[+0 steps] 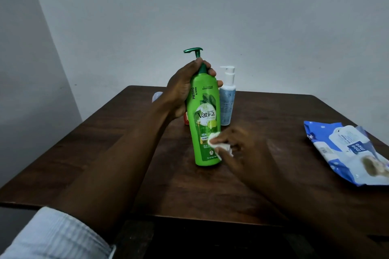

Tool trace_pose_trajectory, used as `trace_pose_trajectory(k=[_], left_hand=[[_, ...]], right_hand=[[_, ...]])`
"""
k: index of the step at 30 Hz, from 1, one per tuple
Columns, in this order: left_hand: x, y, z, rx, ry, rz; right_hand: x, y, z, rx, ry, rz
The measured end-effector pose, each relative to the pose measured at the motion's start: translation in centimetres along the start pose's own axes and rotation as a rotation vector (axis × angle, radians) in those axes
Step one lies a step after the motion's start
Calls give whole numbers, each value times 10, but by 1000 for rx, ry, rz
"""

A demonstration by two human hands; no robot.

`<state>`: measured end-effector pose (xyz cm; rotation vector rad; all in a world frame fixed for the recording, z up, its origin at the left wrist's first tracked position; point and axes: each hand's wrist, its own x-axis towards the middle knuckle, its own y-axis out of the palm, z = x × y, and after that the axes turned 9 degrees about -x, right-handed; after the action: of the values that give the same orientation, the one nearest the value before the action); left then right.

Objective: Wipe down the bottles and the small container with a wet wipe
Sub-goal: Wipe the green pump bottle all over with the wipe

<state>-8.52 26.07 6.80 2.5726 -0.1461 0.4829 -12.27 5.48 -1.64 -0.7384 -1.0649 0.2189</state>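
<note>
Mid frame, the green pump btl [205, 111] stands upright on the brown worktop [273, 115]. The L grip [181, 92] is wrapped round its neck & top, holding it. The R grip [237, 147], blurry, holds a white wet wipe [214, 143] on the btl's low front. Just behind, to the right: a pale blue pump btl [227, 103]. A small red thing [186, 118] peeks out behind on the left, mostly hidden. The wipes pack [347, 149] lies at the right edge.
</note>
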Motion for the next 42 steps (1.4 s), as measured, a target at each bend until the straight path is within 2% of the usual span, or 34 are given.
trace_pose_trajectory(k=[3, 7, 10, 12, 15, 18, 22, 24, 26, 29, 32, 35, 42], left_hand=[[-1, 1, 1, -22, 19, -69], [-2, 13, -6, -114, 5, -119], [-3, 18, -13, -164, -8, -156], [-6, 17, -17, -210, -17, -200], [-6, 21, -17, -270, -18, -259], [-5, 21, -16, -356, -15, -304], [-5, 21, -12, -461, -29, -346], [-7, 26, -10, -494, -39, -381], [-11, 31, -7, -502, -56, -441], [-13, 34, 0, -598, -84, -501], [-11, 33, 2, -651, -121, -543], [-11, 32, 3, -670, -142, -574], [-11, 26, 4, -698, -153, -587]], right_hand=[[-12, 1, 14, -14, -76, -9], [-15, 4, 32, -169, -248, 17], [-24, -8, 30, -225, -319, -43], [-29, -19, 26, -167, -321, -114], [-35, -38, 19, -77, -198, -276], [-32, -50, 15, -19, -19, -342], [-24, -55, 22, 452, 361, -375], [-24, -55, 29, 621, 486, -427], [-24, -56, 38, 681, 541, -524], [-22, -58, 49, 523, 439, -655], [-20, -61, 50, 215, 257, -712], [-16, -65, 51, 83, 157, -742], [-17, -69, 61, -76, -144, -587]])
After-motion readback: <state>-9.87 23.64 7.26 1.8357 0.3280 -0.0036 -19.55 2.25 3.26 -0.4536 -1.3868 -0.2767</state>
